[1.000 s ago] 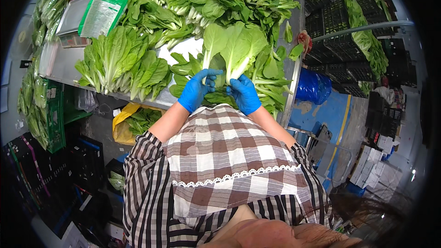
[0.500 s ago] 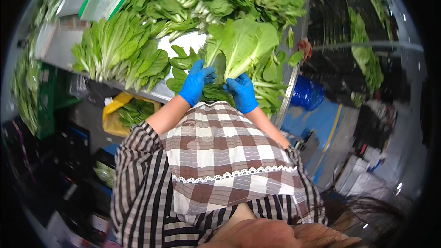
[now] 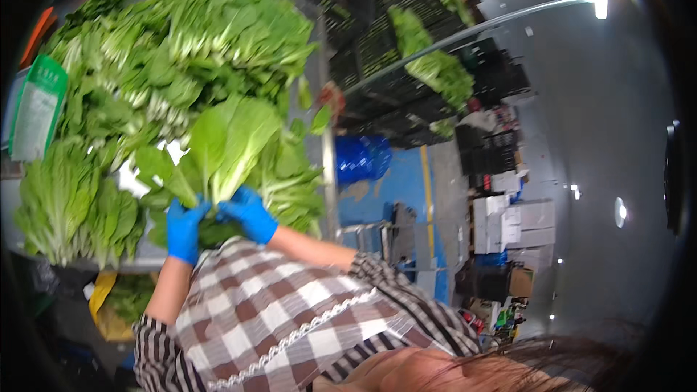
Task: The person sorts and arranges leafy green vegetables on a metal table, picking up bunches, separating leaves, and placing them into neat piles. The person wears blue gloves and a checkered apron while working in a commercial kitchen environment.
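In blue gloves, my left hand (image 3: 186,229) and my right hand (image 3: 250,216) meet near the table's front edge. Fingers of both close around the pale stem ends of a leafy green vegetable (image 3: 239,144), whose broad light-green leaves fan out away from me. My fingertips partly hide the stem base. Loose dark-green leaves lie beneath my hands. To the left rests a bundle of greens (image 3: 58,199) with pale stems. Beyond my hands a large heap of greens (image 3: 225,25) covers the table; more greens (image 3: 290,192) lie beside my right hand.
A metal rim (image 3: 329,181) bounds the table on the right. Past it stand a blue drum (image 3: 361,158) and black crates (image 3: 370,22) with greens on them. A green-rimmed panel (image 3: 40,109) leans at far left. Below the table sits a yellow bag (image 3: 109,312) of greens.
The view has swung right, so the table now appears farther left. My left hand has come in from beside the leaves to the stem base, close to my right hand.
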The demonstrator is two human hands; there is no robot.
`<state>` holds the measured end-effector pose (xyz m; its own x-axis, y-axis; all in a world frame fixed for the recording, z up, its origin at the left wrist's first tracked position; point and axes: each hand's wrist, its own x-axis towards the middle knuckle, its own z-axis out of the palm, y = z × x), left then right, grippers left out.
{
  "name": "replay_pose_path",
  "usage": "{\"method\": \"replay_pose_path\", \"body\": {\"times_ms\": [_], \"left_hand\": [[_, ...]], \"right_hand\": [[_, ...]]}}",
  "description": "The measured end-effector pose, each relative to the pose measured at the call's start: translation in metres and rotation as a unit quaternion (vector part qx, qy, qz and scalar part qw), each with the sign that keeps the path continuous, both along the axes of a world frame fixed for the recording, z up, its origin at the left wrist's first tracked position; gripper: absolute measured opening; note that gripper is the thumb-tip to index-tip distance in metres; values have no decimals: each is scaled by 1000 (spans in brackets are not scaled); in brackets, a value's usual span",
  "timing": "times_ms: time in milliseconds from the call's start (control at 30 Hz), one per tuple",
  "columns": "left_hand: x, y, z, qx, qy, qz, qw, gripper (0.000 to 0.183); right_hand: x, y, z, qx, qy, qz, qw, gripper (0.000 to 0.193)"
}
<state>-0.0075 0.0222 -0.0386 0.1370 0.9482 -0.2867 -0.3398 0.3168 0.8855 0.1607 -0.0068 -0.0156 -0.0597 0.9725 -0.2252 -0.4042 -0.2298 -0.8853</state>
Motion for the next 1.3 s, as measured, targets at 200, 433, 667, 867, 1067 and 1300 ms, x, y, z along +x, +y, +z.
{"method": "replay_pose_path", "body": {"times_ms": [200,433,667,867,1067,1300], "left_hand": [[-2,-5,46,-38,11,46,998,35],[1,-5,48,-77,-44,59,994,26],[11,-9,53,90,36,-21,995,15],[10,-10,43,102,97,-28,990,21],[5,-8,42,58,81,-39,994,22],[-3,-4,43,-39,40,-125,991,29]], "right_hand": [[-2,-6,14,-43,-37,-28,998,36],[-4,-6,19,-37,-57,-25,997,35],[-2,-6,15,14,-116,-17,993,35],[-6,-7,21,8,-136,-47,990,37],[-8,-8,21,20,-151,-41,988,37],[-8,-10,24,41,-244,-11,969,39]]}}
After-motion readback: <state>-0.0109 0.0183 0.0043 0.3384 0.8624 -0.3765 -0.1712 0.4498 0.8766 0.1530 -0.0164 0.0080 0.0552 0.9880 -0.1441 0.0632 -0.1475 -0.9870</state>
